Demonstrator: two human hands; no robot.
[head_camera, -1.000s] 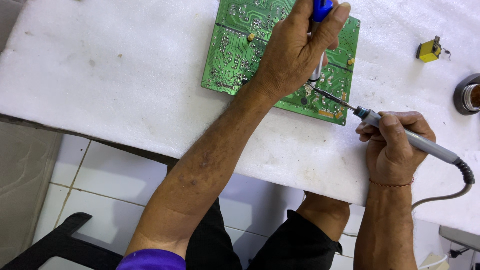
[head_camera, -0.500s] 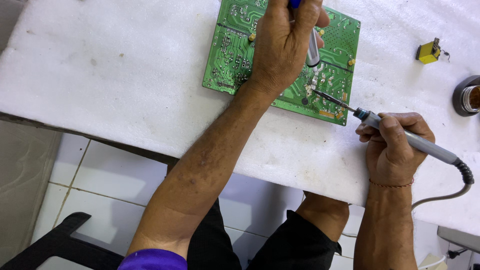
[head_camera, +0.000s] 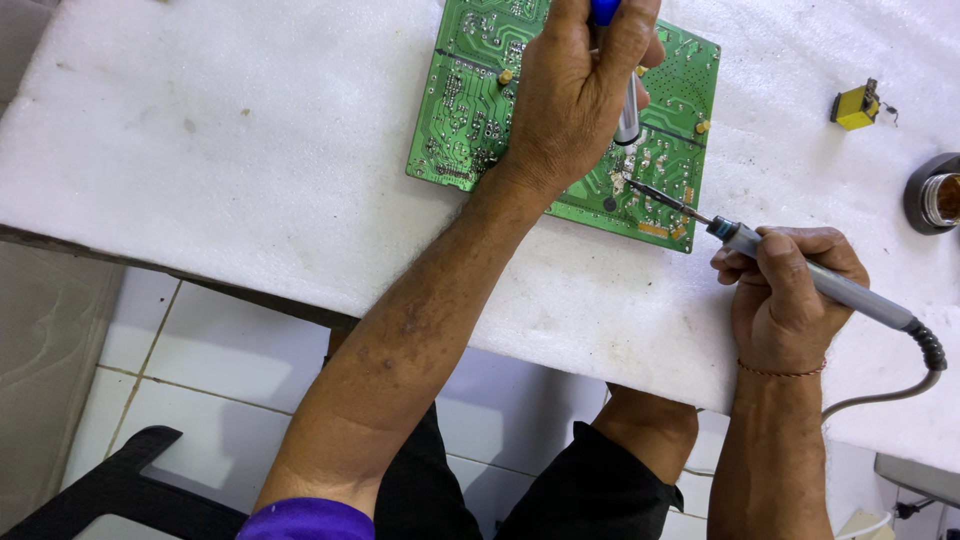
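Green circuit board (head_camera: 470, 110) lies solder side up on white foam pad (head_camera: 200, 130), far edge of bench. Left hand (head_camera: 580, 95) over board's middle, fist wrapped round blue-and-silver desoldering pump (head_camera: 627, 105), nozzle down near joint, likely so it sits ready beside heated spot. Right hand (head_camera: 785, 290) off board's near right corner, fingers pinched pen-style on grey soldering iron (head_camera: 800, 275); thin tip reaches onto board beside pump nozzle. Cable trails right. Small yellow component (head_camera: 858, 105) and round tin (head_camera: 935, 195) right of board, apart from it.
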